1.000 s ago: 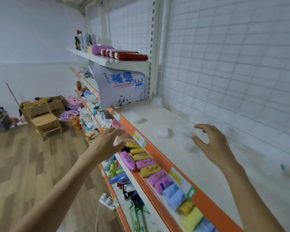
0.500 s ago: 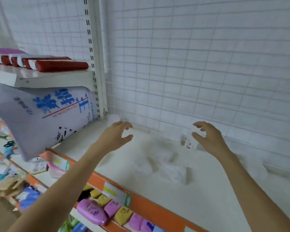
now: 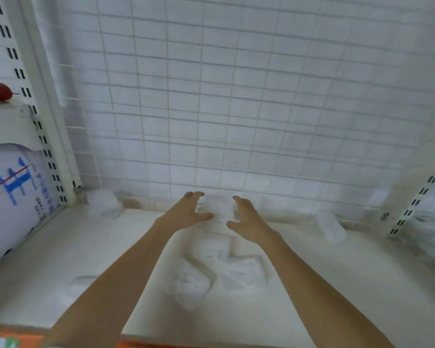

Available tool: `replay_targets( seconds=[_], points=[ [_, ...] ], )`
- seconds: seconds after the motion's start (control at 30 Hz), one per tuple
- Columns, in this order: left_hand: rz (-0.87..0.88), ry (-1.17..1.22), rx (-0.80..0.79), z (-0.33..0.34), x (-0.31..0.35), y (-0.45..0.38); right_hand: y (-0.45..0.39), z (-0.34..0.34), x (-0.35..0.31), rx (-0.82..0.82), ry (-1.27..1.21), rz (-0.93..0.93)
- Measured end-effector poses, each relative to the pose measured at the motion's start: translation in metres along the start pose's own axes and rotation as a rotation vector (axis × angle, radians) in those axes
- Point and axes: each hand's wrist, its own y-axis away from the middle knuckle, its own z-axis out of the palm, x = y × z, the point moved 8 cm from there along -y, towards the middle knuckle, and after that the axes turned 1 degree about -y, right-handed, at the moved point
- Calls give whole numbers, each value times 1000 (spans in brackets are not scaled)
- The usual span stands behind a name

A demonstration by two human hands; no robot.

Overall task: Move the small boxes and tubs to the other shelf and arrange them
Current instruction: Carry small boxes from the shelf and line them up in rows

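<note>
Tub (image 3: 217, 208) stands at the shelf's (image 3: 60, 247) back; our left hand (image 3: 189, 213) and right hand (image 3: 246, 219) flank it, fingers spread, holding nothing.

White wire-grid back panel (image 3: 236, 96) rises behind a cream shelf (image 3: 48, 259), slotted uprights (image 3: 35, 116) flanking.

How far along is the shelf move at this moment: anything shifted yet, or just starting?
Nothing looks moved yet. Both hands, left hand and right hand, are open on either side of a small white tub at the back of the shelf, not gripping it. White packs in the middle, one in the left corner and one at the right remain.
</note>
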Motion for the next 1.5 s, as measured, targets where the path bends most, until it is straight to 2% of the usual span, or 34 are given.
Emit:
replay_targets(
  seconds=[0.13, 0.37, 0.53, 0.8, 0.93, 1.07, 1.2, 1.3, 1.5],
  points=[
    [9, 111, -68, 22, -4, -11, -13, 17, 9, -48, 77, 108],
    [-6, 216, -21, 19, -11, -17, -22, 27, 30, 25, -124, 197],
    [8, 192, -48, 21, -3, -15, -28, 24, 25, 54, -153, 148],
    [31, 238, -87, 15, 0, -4, -16, 18, 25, 53, -400, 110],
    [50, 339, 32, -2, -2, 7, 1, 4, 24, 72, -543, 36],
    [-69, 450, 40, -7, -18, 17, 14, -16, 39, 147, -504, 60],
    [-167, 364, 95, -8, -27, 24, 17, -20, 44, 191, -580, 116],
    [-206, 496, 48, -2, -21, 27, 22, -23, 43, 234, -641, 151],
    [-241, 678, 40, -1, -14, 38, 26, -9, 41, 74, -745, 161]
  ],
)
